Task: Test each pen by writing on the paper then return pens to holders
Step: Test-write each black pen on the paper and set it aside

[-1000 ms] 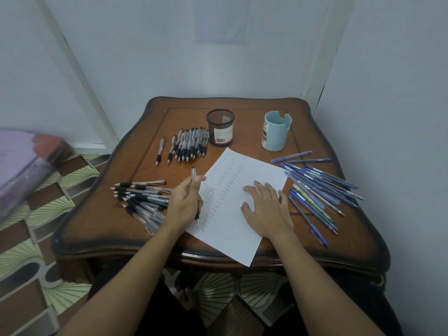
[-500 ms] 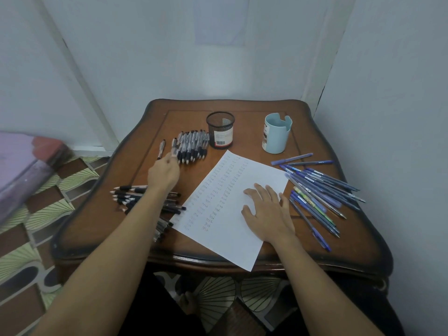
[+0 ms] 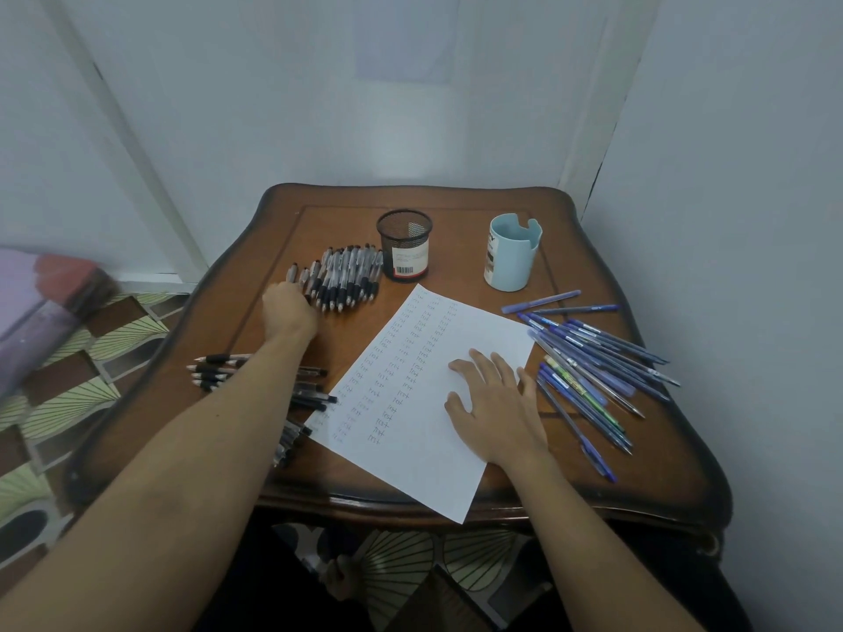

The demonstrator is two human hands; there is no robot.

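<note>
The right hand (image 3: 497, 408) lies flat on the paper (image 3: 410, 458), fingers straight and spread. Off the paper's far-left corner the left hand (image 3: 289, 310) sits at the left end of a row of black-grip pens (image 3: 349, 278), its fingers hidden behind the knuckles, so I cannot tell whether they grip one. The mesh holder (image 3: 404, 245) and the blue holder (image 3: 512, 253) stand beyond the paper's far edge, with blue pens (image 3: 593, 358) heaped to its right.

Paper (image 3: 410, 463) lies between two pen piles (image 3: 593, 358) (both holders (image 3: 404, 246) stand behind).
</note>
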